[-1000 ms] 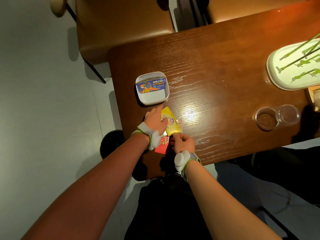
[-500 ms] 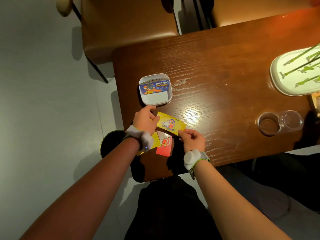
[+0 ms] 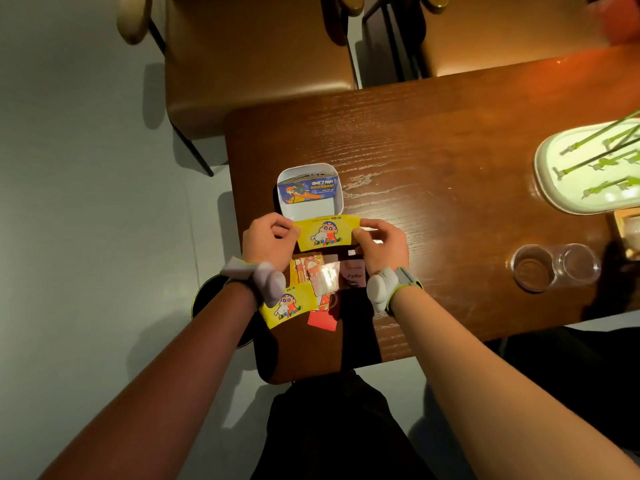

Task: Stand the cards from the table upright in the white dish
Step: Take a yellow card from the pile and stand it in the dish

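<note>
Head view, the only one. Held between both hands: a yellow cartoon card, face toward the camera, long edge level, poised just at the 6 o'clock rim of the white dish. Left hand pinching the card's left end, thumb in front and fingers curled behind; right hand pinching the right end the same way, fingers pressed close together, not spread. Already standing in the dish, toward its 12 o'clock wall: a blue card with more card edges packed behind it. Bare dish floor showing between the blue card and the near rim.

Still flat on the table, at 6 o'clock from the held card: a loose overlapping pile, plus a second yellow card jutting past the table edge under the left wrist, and a red card beside it.

Likely troubles from here:
- Lower edge catching the near rim on the way in, tipping or sliding the light dish.
- Released too far from the blue card, nothing to lean on, so falling flat onto the bare floor.
- Pushed in hard, knocking the standing stack back or askew.
- Left wrist brushing the overhanging yellow card off the table edge.
- Slight bow in the card from the two-ended pinch, springing out on release.

Two clear glasses at 3 o'clock and a pale tray at 2 o'clock sit well apart, no real hazard.
</note>
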